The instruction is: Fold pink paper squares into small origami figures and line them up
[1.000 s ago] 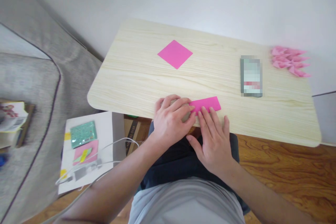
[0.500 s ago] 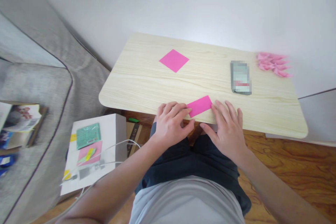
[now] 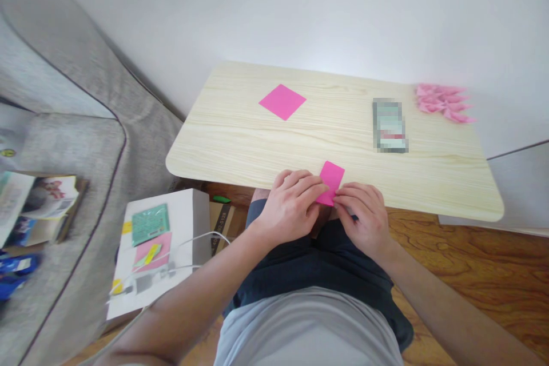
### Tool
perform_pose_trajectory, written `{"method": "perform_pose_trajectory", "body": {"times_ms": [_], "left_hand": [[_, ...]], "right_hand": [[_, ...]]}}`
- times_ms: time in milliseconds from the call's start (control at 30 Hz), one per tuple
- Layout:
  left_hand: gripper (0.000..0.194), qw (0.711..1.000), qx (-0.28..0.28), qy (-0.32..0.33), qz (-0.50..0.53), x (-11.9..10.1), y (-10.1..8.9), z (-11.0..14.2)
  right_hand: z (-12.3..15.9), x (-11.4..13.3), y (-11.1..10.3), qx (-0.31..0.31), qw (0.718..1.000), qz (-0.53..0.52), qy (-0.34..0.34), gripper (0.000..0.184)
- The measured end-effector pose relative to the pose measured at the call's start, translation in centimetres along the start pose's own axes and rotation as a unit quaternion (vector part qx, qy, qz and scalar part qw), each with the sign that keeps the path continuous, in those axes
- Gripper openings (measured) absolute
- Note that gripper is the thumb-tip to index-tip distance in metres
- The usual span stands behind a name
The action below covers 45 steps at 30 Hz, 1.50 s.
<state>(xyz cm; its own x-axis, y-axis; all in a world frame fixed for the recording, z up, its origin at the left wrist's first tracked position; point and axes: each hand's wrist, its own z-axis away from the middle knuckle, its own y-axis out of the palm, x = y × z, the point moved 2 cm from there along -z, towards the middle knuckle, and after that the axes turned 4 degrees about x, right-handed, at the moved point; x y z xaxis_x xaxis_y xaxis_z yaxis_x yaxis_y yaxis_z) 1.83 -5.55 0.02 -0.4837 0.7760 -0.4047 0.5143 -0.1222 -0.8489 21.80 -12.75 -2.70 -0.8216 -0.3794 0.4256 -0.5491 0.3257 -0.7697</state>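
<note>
One pink paper (image 3: pixel 333 175), pinched by right hand (image 3: pixel 367 216), left edge under left hand (image 3: pixel 292 201) (its grip hidden, unclear)

Strip (image 3: pixel 331 176): plain hot pink; sheet (image 3: pixel 282 102): same. Origami (image 3: pixel 443 102): paler pink. Table (image 3: pixel 240 143): cream, wood-grained. Sofa (image 3: pixel 77 148): grey. Floor (image 3: pixel 467 263): brown, dark-grained.

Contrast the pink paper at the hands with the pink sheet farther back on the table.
The near paper shows as a narrow oblong; the back sheet shows as a broader diamond. Fingers of the left hand and right hand touch the near paper, while the back sheet lies untouched. Both are bright pink.
</note>
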Motion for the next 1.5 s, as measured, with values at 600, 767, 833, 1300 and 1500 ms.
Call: {"method": "perform_pose_trajectory", "body": {"times_ms": [600,767,833,1300,1500], "left_hand": [[0.015,0.999,0.008,-0.023,0.041,1.1,0.1,-1.8],[0.013,0.997,0.012,-0.063,0.044,1.6,-0.2,-2.5],[0.01,0.996,0.011,-0.071,0.053,1.8,-0.2,-2.8],[0.012,0.985,0.003,-0.156,0.071,1.8,0.6,-3.8],[0.01,0.984,-0.011,-0.169,0.046,1.5,0.9,-4.1]], "right_hand": [[-2.2,0.0,-1.4,0.048,0.998,-0.019,0.029,0.011],[-2.8,-0.5,-1.6,0.044,0.998,-0.02,0.046,0.01],[-3.2,-0.8,-1.7,0.04,0.997,-0.03,0.061,0.013],[-5.7,-2.0,-1.1,0.079,0.968,-0.127,0.2,0.031],[-6.4,-1.9,-1.1,0.088,0.969,-0.118,0.198,0.038]]}}
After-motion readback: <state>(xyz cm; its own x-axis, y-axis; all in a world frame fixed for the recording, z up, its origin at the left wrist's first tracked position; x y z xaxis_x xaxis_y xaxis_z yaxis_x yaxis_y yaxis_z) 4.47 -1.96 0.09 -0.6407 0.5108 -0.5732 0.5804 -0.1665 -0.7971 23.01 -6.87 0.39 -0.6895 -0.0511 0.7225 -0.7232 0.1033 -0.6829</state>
